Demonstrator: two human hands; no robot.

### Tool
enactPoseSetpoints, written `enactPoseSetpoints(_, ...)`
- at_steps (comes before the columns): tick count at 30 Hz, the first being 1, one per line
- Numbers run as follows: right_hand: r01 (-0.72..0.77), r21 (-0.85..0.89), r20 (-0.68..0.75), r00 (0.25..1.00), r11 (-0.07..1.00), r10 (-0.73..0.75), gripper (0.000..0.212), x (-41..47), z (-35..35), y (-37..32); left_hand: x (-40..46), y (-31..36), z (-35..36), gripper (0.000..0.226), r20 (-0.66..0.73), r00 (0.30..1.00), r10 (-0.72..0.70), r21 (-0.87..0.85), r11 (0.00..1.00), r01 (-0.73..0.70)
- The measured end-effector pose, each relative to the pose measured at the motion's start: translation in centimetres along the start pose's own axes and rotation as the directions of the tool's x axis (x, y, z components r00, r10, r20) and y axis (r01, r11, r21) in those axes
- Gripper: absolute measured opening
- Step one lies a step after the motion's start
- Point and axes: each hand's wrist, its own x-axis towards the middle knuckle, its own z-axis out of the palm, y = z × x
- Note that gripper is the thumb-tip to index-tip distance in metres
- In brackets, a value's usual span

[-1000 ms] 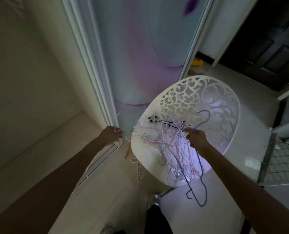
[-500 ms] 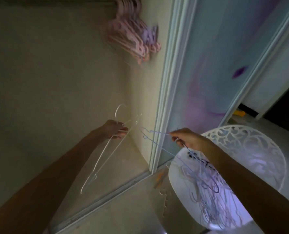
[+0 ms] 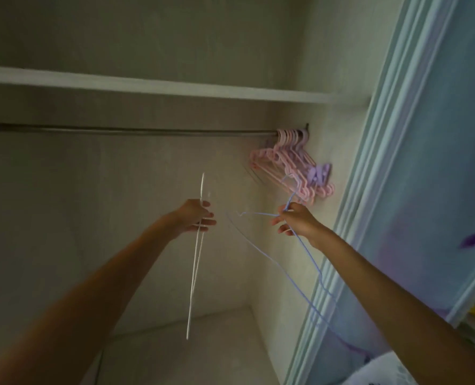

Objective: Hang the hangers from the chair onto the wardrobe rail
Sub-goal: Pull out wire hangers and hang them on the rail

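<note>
My left hand (image 3: 196, 216) grips a thin white wire hanger (image 3: 195, 262), seen almost edge-on, its hook pointing up. My right hand (image 3: 296, 222) pinches a blue wire hanger (image 3: 312, 262) near its neck; the hook rises toward the rail and the body trails down to the lower right. Both hands are raised inside the wardrobe, below the metal rail (image 3: 136, 131). Several pink hangers (image 3: 286, 165) with a purple clip hanger (image 3: 321, 175) hang bunched at the rail's right end. The chair shows only as a white sliver (image 3: 391, 368) at the bottom right.
A white shelf (image 3: 153, 86) runs above the rail. The sliding door frame (image 3: 369, 190) and its blue-purple panel (image 3: 439, 176) stand on the right. The rail's left and middle stretch carries nothing. The wardrobe floor (image 3: 197, 345) lies below.
Both hands have risen from chair height toward the rail with their hangers. My view has tilted up, so the shelf and full rail now show and the chair has almost left the frame.
</note>
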Motion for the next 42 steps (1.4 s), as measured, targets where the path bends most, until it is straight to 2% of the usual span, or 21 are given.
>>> enactPoseSetpoints(5, 0.110, -0.051, -0.039, 0.993, 0.993, -0.112, 0.013, 4.9, 0.6, -3.0, 3.3, 2.5, -0.6, 0.022, -0.078, 0.997, 0.010, -0.014, 1.000, -0.011)
enactPoseSetpoints(8, 0.161, -0.117, -0.043, 0.985, 0.980, -0.167, 0.016, 8.8, 0.4, -4.5, 6.0, 3.9, -0.6, 0.015, -0.127, 0.992, 0.016, -0.055, 0.998, -0.023)
enactPoseSetpoints(12, 0.284, -0.151, -0.074, 0.952, 0.947, -0.298, 0.019, 14.3, -0.3, -6.1, 9.4, 5.7, -0.5, 0.029, -0.178, 0.984, 0.017, -0.054, 0.998, -0.027)
enactPoseSetpoints(15, 0.321, -0.173, -0.070, 0.939, 0.931, -0.336, 0.019, 18.8, -0.4, -7.1, 11.5, 6.8, -0.2, 0.033, -0.208, 0.978, -0.002, -0.082, 0.997, -0.015)
enactPoseSetpoints(18, 0.322, -0.264, 0.025, 0.945, 0.909, -0.327, 0.016, 22.6, 0.1, -8.2, 13.4, 7.9, 0.0, 0.033, -0.228, 0.974, -0.016, -0.105, 0.994, -0.008)
enactPoseSetpoints(22, 0.266, -0.311, 0.164, 0.961, 0.912, -0.224, 0.008, 24.9, 1.8, -8.5, 15.6, 8.5, -0.1, 0.032, -0.232, 0.972, -0.033, -0.092, 0.996, 0.012)
enactPoseSetpoints(28, 0.201, -0.410, 0.202, 0.971, 0.890, -0.126, 0.017, 27.4, 3.1, -7.4, 17.4, 8.4, -0.8, 0.032, -0.193, 0.981, -0.035, -0.038, 0.999, 0.028)
enactPoseSetpoints(32, 0.183, -0.489, 0.225, 0.971, 0.853, -0.079, 0.031, 27.5, 2.7, -6.6, 18.1, 8.1, -1.4, 0.031, -0.190, 0.982, -0.017, -0.017, 1.000, 0.014)
enactPoseSetpoints(33, 0.206, -0.542, 0.205, 0.973, 0.815, -0.109, 0.035, 27.1, 2.4, -6.7, 18.2, 8.0, -1.5, 0.032, -0.184, 0.983, -0.013, -0.011, 1.000, 0.011)
enactPoseSetpoints(35, 0.248, -0.744, 0.065, 0.951, 0.620, -0.303, 0.042, 25.7, 1.6, -7.1, 18.3, 7.8, -1.6, 0.032, -0.168, 0.986, -0.008, -0.007, 1.000, 0.007)
enactPoseSetpoints(36, 0.252, -0.814, -0.017, 0.890, 0.523, -0.456, 0.043, 25.1, 1.2, -7.5, 18.3, 7.7, -1.6, 0.032, -0.159, 0.987, -0.009, -0.011, 1.000, 0.007)
enactPoseSetpoints(37, 0.285, -0.843, -0.060, 0.794, 0.457, -0.605, 0.043, 24.5, 0.9, -8.0, 18.3, 7.7, -1.7, 0.033, -0.150, 0.989, -0.010, -0.013, 1.000, 0.008)
enactPoseSetpoints(38, 0.352, -0.846, -0.053, 0.693, 0.401, -0.719, 0.042, 24.2, 0.8, -8.7, 18.2, 7.7, -1.7, 0.033, -0.141, 0.990, -0.008, -0.008, 1.000, 0.007)
enactPoseSetpoints(39, 0.424, -0.838, -0.001, 0.629, 0.344, -0.777, 0.043, 24.4, 0.8, -9.3, 18.2, 7.6, -1.7, 0.033, -0.131, 0.991, -0.008, -0.002, 1.000, 0.007)
enactPoseSetpoints(40, 0.479, -0.831, 0.081, 0.609, 0.284, -0.789, 0.045, 24.8, 0.9, -9.8, 18.1, 7.6, -1.7, 0.033, -0.119, 0.993, -0.009, -0.001, 1.000, 0.009)
enactPoseSetpoints(42, 0.509, -0.843, 0.226, 0.631, 0.176, -0.742, 0.047, 26.1, 1.2, -9.7, 18.0, 7.4, -1.6, 0.034, -0.105, 0.994, -0.010, -0.001, 1.000, 0.010)
